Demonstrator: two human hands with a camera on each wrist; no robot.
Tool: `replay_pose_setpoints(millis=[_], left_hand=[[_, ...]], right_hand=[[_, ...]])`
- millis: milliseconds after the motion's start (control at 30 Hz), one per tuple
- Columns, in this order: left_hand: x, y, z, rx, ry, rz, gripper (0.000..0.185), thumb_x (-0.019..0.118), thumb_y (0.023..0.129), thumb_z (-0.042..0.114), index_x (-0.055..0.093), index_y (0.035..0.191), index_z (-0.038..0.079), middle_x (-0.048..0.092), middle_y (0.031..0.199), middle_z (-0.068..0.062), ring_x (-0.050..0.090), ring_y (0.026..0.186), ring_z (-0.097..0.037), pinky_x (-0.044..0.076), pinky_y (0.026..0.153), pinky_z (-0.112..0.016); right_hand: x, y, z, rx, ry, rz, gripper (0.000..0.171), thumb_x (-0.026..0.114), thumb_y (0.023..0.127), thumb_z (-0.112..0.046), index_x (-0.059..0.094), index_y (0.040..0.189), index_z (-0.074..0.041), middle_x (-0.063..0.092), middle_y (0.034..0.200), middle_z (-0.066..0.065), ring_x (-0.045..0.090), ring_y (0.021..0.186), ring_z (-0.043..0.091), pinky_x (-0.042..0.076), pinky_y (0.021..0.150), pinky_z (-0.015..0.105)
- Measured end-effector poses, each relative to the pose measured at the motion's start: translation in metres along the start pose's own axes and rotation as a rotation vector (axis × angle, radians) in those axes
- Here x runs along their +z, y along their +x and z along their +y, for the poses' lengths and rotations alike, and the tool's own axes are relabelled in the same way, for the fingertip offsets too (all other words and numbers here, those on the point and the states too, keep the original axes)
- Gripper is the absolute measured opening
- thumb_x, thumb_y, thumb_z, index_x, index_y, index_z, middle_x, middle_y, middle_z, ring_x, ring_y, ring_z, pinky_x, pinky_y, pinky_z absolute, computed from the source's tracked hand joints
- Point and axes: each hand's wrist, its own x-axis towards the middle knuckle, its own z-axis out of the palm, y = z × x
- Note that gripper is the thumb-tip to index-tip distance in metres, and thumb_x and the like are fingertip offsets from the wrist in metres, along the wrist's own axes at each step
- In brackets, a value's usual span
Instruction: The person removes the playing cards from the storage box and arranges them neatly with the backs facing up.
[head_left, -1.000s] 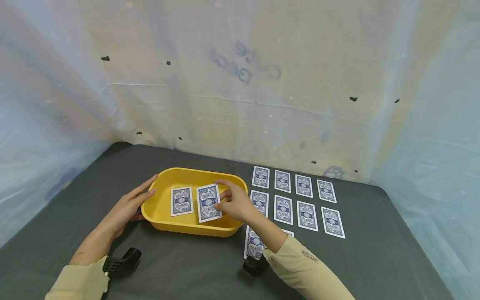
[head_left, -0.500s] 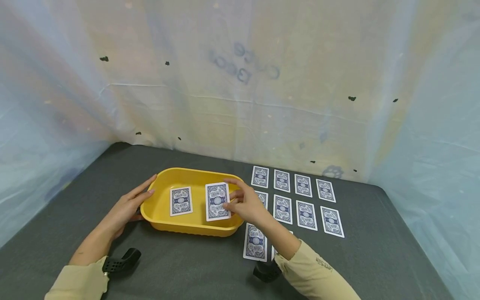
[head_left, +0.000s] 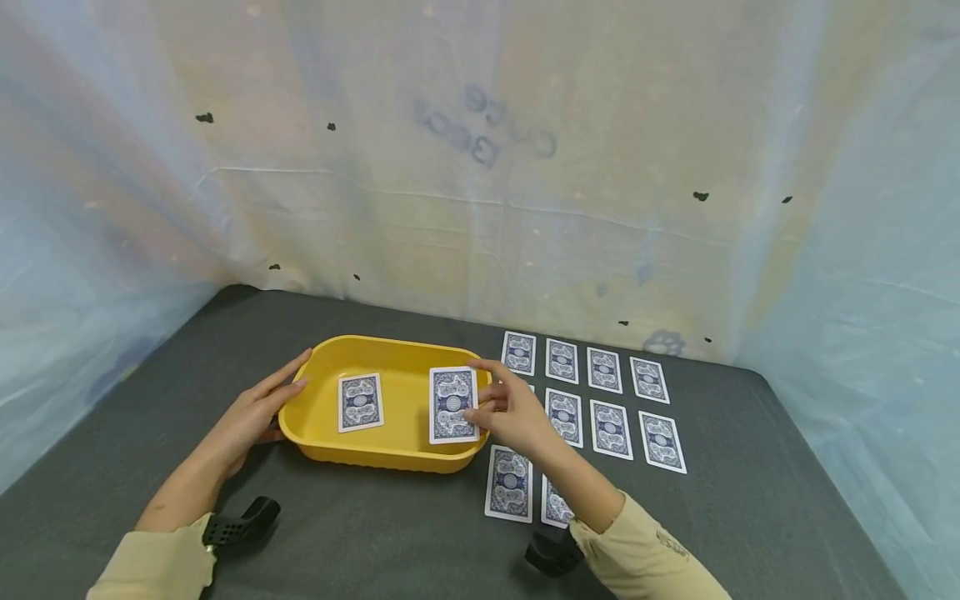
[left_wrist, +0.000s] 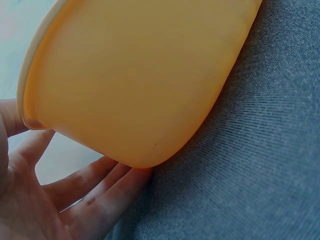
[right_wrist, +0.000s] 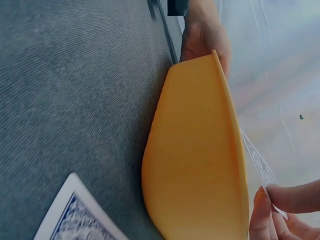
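Observation:
Near the left middle of the dark table, a yellow tray (head_left: 390, 354) stands upright, with one playing card (head_left: 360, 402) lying back up on its floor. My left hand (head_left: 255, 412) holds the tray's left end: the thumb is at the rim, and in the left wrist view the other fingers reach the bottom edge. Above the tray's right end, my right hand (head_left: 517, 414) pinches a second blue-backed playing card (head_left: 452, 404) by its right edge. In the right wrist view this card (right_wrist: 257, 160) shows nearly edge-on, higher than the tray's rim.
Right of the tray, several playing cards lie back up in rows, including a far-row card (head_left: 562, 360) and a near card (head_left: 510, 483). My right hand and forearm cover some of them. A pale plastic sheet (head_left: 480, 233) hangs behind the table.
My right hand has drawn its card rightward across the tray, and the card now stands straighter. My left hand and the tray have stayed in place.

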Motion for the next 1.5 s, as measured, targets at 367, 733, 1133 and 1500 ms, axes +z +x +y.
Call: replay_pose_setpoints(millis=[367, 733, 1133, 1500], left_hand=[[0.001, 0.000, -0.001, -0.002, 0.002, -0.003, 0.066, 0.037, 0.099, 0.054, 0.004, 0.153, 0.036, 0.005, 0.160, -0.021, 0.033, 0.134, -0.042, 0.050, 0.091, -0.053], [0.002, 0.000, 0.001, -0.003, 0.002, 0.011, 0.067, 0.038, 0.099, 0.056, 0.006, 0.154, 0.036, 0.005, 0.160, -0.020, 0.034, 0.134, -0.042, 0.051, 0.090, -0.049], [0.003, 0.001, -0.001, -0.016, 0.005, 0.009, 0.067, 0.038, 0.098, 0.056, 0.005, 0.154, 0.036, 0.004, 0.160, -0.020, 0.031, 0.135, -0.042, 0.049, 0.092, -0.052], [0.000, 0.001, 0.000, -0.015, 0.001, -0.005, 0.067, 0.037, 0.099, 0.055, 0.005, 0.154, 0.035, 0.004, 0.160, -0.021, 0.029, 0.136, -0.043, 0.048, 0.093, -0.055]], right_hand=[[-0.015, -0.012, 0.011, 0.014, -0.008, 0.032, 0.061, 0.070, 0.082, 0.001, 0.045, 0.138, -0.004, 0.064, 0.085, 0.016, 0.059, 0.064, 0.014, 0.052, 0.061, 0.028], [-0.027, -0.024, 0.020, 0.075, 0.013, 0.057, 0.062, 0.070, 0.083, 0.001, 0.045, 0.139, -0.009, 0.064, 0.084, 0.013, 0.060, 0.067, 0.015, 0.053, 0.063, 0.029], [-0.050, -0.042, 0.027, 0.057, -0.009, 0.060, 0.062, 0.067, 0.084, 0.002, 0.041, 0.140, -0.004, 0.060, 0.079, 0.010, 0.058, 0.064, 0.016, 0.054, 0.063, 0.034], [-0.071, -0.060, 0.042, 0.119, -0.008, 0.095, 0.064, 0.066, 0.084, 0.005, 0.037, 0.141, -0.003, 0.058, 0.075, 0.008, 0.057, 0.061, 0.017, 0.052, 0.060, 0.035]])
